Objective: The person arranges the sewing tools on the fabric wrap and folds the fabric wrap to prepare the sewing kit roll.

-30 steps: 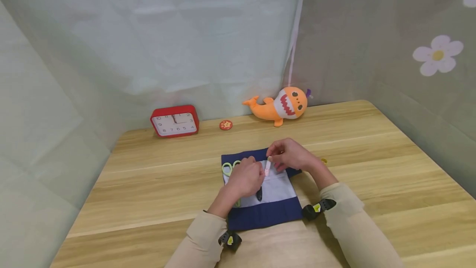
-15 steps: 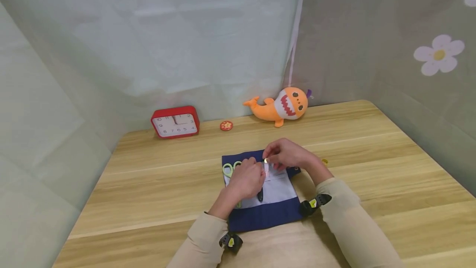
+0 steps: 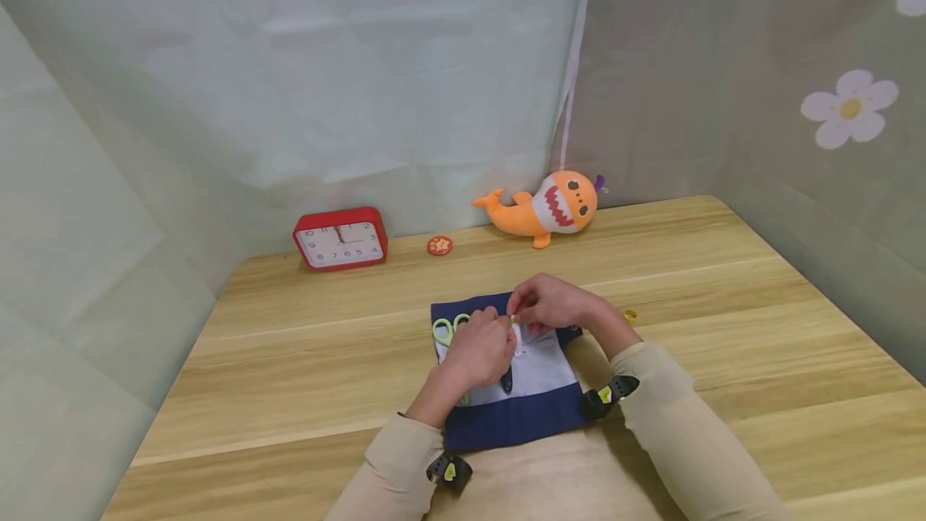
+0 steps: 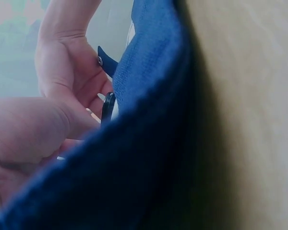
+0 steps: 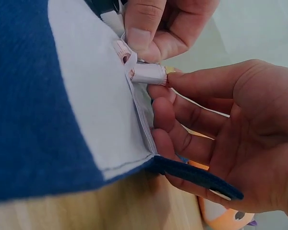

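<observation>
White tube (image 5: pixel 150 74), axis and gold end (image 5: pixel 170 69) forward, pinched between right fingers (image 5: pixel 197 82), pocket (image 5: pixel 103 91) between left fingers (image 5: pixel 143 21)

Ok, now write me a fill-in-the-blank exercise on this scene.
The right hand pinches the white tube between a finger and its ____.
The cloth pouch has dark ____ borders.
In the head view, a ____ with a red case stands left of the orange plush toy.
The scissors have pale ____ handles.

Missing words: thumb; blue; clock; green.

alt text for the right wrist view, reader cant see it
The right hand pinches a small white tube-like item by its yellowish end at the pocket edge of a blue-and-white fabric holder, beside the left hand.
</observation>
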Demonstrator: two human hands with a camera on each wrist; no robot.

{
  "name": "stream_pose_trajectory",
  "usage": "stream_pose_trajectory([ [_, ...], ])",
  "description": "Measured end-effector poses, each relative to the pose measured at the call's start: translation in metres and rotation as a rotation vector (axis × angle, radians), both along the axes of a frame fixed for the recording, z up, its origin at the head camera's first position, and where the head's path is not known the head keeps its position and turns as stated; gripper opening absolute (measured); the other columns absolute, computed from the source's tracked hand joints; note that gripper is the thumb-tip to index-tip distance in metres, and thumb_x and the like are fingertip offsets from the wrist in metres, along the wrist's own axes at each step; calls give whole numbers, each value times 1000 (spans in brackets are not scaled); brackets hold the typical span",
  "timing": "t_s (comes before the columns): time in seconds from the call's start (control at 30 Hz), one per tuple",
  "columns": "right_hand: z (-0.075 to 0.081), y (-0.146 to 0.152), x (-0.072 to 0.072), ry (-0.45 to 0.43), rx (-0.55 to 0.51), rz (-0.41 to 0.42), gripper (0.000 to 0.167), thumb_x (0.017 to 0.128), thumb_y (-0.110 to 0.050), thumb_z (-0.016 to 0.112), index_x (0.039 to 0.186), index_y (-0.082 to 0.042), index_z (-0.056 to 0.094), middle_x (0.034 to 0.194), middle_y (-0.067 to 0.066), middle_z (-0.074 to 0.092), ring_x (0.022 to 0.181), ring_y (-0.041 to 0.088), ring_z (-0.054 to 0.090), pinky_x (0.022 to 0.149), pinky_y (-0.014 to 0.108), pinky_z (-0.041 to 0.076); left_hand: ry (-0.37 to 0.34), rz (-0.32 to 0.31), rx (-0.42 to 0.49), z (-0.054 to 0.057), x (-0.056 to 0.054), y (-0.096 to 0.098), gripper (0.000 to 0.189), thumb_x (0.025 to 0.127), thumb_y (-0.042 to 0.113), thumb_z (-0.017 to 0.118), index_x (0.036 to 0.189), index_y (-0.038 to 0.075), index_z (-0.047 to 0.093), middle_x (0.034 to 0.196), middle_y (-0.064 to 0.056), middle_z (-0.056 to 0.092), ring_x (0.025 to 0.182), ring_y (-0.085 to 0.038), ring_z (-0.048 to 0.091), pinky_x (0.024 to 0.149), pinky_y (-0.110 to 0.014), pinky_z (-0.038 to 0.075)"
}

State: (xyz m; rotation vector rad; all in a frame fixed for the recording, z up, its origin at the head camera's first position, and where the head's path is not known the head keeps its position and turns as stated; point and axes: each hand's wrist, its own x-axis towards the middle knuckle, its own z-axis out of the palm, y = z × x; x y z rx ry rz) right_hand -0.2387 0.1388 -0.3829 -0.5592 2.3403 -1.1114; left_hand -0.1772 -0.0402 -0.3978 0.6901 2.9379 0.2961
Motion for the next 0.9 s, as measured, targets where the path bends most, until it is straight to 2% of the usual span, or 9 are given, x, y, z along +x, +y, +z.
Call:
stream_pose_trajectory([
  [0.2, -3, 0, 1, 15, 2, 16, 11, 99, 1, 64, 104, -2, 73, 88, 9, 70, 69, 17, 60, 67, 28, 55, -4, 2, 8, 1, 2, 0, 26, 108, 27, 58, 112, 5, 71, 107, -10, 64, 100, -27, 57, 81, -40, 54],
  [0.57, -3, 0, 2, 65, 40, -12, 12, 96, 3, 67, 100, -4, 75, 86, 6, 68, 70, 17, 57, 65, 27, 48, -22, 11, 24, 1, 1, 0, 26, 108, 27, 59, 115, 5, 70, 107, -9, 64, 99, -25, 55, 82, -38, 52],
  [0.9, -1, -3, 4, 72, 75, 2, 12, 93, 5, 71, 98, -3, 77, 93, 7, 74, 78, 17, 60, 71, 26, 49, -28, 13, 26, 2, 2, 0, 25, 108, 27, 59, 114, 6, 70, 107, -8, 64, 99, -24, 55, 80, -37, 51],
])
